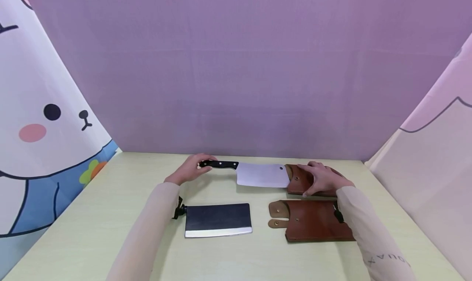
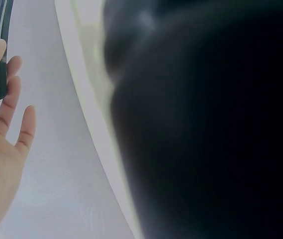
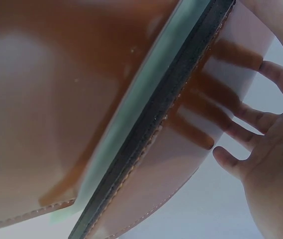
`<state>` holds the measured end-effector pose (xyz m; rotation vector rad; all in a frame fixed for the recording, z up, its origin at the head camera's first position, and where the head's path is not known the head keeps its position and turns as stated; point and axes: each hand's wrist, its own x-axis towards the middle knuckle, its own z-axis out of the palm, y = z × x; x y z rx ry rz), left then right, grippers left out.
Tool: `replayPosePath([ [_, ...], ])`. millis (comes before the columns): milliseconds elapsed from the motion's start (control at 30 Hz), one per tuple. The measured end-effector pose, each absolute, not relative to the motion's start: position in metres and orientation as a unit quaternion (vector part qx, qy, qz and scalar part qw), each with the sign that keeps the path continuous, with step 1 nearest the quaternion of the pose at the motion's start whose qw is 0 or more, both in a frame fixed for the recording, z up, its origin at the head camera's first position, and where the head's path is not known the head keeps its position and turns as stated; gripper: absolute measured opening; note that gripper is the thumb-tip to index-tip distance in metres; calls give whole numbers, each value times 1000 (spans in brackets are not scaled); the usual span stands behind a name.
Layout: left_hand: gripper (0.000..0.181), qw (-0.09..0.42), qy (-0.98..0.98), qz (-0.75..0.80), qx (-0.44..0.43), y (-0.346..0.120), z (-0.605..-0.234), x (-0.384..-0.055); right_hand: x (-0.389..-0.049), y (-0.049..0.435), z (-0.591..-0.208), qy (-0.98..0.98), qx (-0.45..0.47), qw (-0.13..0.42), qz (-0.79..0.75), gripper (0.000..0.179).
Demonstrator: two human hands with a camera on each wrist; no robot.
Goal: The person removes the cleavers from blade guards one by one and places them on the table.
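In the head view my left hand (image 1: 191, 168) pinches the butt of the black riveted handle (image 1: 221, 164) of a cleaver. Its bright blade (image 1: 262, 175) points right, its end at the mouth of a brown leather sheath (image 1: 296, 185). Whether the blade's tip lies inside cannot be made out. Over that sheath my right hand (image 1: 321, 178) is spread, the thumb at its near edge and the fingers across it. The left wrist view shows thumb and fingers on the handle (image 2: 0, 82). In the right wrist view several fingertips touch the stitched leather sheath (image 3: 166, 167).
Nearer on the pale table (image 1: 206, 260) lies a second cleaver (image 1: 218, 218) with a dark blade, its handle partly behind my left sleeve. A second brown sheath (image 1: 317, 221) with snap straps lies right of it, partly under my right forearm. A purple cloth (image 1: 236, 88) hangs behind.
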<state>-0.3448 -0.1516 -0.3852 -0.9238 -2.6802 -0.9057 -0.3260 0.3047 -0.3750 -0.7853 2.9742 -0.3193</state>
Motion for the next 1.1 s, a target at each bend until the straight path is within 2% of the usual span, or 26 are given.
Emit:
replayPosePath([
  [1100, 32, 101, -897, -309, -299, -162, -383, -343, -326, 312, -377, 965, -238, 35, -101, 101],
])
